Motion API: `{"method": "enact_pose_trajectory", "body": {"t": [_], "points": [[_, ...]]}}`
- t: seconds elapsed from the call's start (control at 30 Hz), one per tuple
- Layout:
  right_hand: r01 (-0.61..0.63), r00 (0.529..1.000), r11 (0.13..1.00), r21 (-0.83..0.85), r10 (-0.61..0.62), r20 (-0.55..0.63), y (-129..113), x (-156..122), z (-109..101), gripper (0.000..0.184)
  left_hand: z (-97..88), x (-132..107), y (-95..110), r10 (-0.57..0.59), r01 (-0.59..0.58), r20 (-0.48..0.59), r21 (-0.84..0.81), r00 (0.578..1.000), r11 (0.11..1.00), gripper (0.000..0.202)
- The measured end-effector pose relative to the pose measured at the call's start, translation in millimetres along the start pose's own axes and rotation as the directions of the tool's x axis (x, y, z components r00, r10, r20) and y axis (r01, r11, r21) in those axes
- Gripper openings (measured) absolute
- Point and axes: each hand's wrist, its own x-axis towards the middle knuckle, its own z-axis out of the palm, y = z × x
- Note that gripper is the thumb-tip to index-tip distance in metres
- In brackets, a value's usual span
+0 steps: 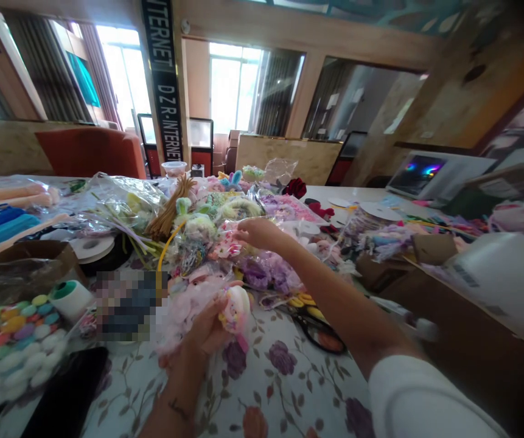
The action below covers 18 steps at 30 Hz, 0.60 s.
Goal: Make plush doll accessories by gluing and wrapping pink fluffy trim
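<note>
My left hand (pixel 209 331) is closed around a small round plush toy (pixel 237 307), white and pink, held just above the flowered tablecloth (pixel 284 377). My right hand (pixel 255 232) reaches out over the heap of craft packets, its fingers curled on a clear plastic packet (pixel 225 242) of small pastel pieces. A purple fluffy bundle (pixel 268 274) lies beneath the right forearm. Scissors with yellow and orange handles (pixel 314 325) lie on the cloth to the right of the toy.
Bags of plush trims and pipe cleaners (pixel 125 207) cover the middle of the table. A box of coloured pompoms (pixel 13 340) and a spool of thread (pixel 70 298) sit at left. Cardboard boxes (pixel 471 328) stand at right, a laptop (pixel 419 173) behind them.
</note>
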Motion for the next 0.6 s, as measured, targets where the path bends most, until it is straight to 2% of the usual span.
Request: {"method": "enact_pose_trajectory", "body": {"t": [0.03,0.1,0.23,0.4,0.6], "points": [[-0.004,1.000,1.000,-0.026,0.004,-0.010,2.8,11.4,-6.7,0.035,0.7,1.5,1.0,-0.005,0.005,0.013,0.003,1.000,1.000,0.058],[-0.060,0.992,0.998,0.023,0.062,-0.107,13.1,37.9,-16.0,0.031,2.7,2.6,2.6,-0.005,0.005,0.012,-0.003,1.000,1.000,0.058],[-0.173,0.973,0.984,0.040,0.177,-0.146,44.8,93.6,-16.9,0.028,8.0,0.5,1.9,0.020,-0.027,-0.075,-0.093,0.997,0.995,0.054],[-0.190,0.979,0.980,0.058,0.193,-0.061,75.0,142.0,0.1,0.031,15.2,-1.9,-8.7,-0.052,0.032,-0.116,-0.168,0.992,0.985,0.050],[-0.214,0.976,0.975,0.059,0.212,0.046,88.2,172.4,26.2,0.031,16.5,-2.0,-14.0,-0.075,0.062,-0.100,-0.126,0.992,0.990,0.044]]}}
